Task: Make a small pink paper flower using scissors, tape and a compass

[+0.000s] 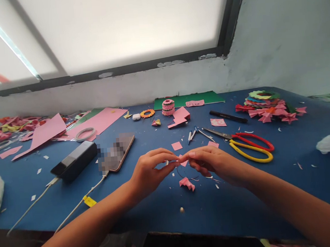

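The left hand (153, 168) and right hand (215, 160) met at the fingertips; whether either grip held anything could not be told. A crumpled pink paper piece (187, 183) lay nearer on the blue counter (155, 213), long axis slanting near-right.

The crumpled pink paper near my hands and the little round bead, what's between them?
Just bare blue tabletop between the crumpled pink paper and the bead, in the head view.

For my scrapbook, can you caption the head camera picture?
Left hand and right hand close together above a blue table, near pink paper and scissors.
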The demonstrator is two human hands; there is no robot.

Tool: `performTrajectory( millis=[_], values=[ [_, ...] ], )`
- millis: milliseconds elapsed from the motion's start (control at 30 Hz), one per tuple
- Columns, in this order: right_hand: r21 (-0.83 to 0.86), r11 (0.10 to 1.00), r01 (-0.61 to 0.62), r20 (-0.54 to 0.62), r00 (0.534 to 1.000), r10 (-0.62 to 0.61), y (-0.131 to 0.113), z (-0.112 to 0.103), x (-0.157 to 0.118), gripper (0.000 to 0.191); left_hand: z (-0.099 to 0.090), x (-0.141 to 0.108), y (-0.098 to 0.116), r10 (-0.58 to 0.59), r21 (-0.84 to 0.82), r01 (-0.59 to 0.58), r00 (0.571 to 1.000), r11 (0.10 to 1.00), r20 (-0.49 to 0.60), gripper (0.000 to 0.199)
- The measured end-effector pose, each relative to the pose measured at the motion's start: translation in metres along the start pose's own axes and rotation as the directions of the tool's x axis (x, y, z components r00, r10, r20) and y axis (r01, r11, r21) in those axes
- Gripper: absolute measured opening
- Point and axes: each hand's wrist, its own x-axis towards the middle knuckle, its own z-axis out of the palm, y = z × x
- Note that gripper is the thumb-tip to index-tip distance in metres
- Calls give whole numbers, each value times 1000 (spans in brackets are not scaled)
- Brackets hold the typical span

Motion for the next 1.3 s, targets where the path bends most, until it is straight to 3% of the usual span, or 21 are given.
performTrajectory(
  millis=[167, 300, 400, 500, 667, 767, 900, 1033, 1300],
  values=[
    [-94, 995, -18, -12, 1000, 17, 0, -1, 1, 36, 1, 1, 0, 27, 36, -28, 999, 999, 28, 6],
    [-279, 959, 55, -35, 997, -68, 2, 1, 1, 37, 1, 2, 1, 6, 47, -9, 997, 999, 76, 7],
    [-531, 837, 133, -107, 969, -221, 1, 0, -1, 34, 0, 2, 3, -95, 31, 93, 989, 995, 116, 9],
    [-705, 698, 123, -171, 926, -336, -3, -6, -4, 34, -2, 1, 3, -239, 1, 241, 963, 971, 126, 11],
    [-820, 572, 21, -285, 852, -439, -18, -21, -9, 35, -5, -1, -4, -321, -96, 337, 936, 937, 147, 18],
    [-869, 489, -73, -312, 848, -428, -27, -32, -14, 37, -6, 0, -8, -359, -95, 371, 925, 924, 125, 22],
    [-904, 370, -217, -357, 857, -370, -32, -54, -21, 40, -10, 4, -13, -415, -104, 423, 906, 900, 88, 22],
    [-912, 272, -306, -387, 860, -333, -22, -89, -18, 42, -12, 6, -16, -475, -158, 479, 878, 864, 61, 19],
    [-846, 284, -451, -528, 779, -337, 10, -148, -6, 42, -14, 9, -24, -550, -256, 539, 835, 803, 32, 21]
  ],
)
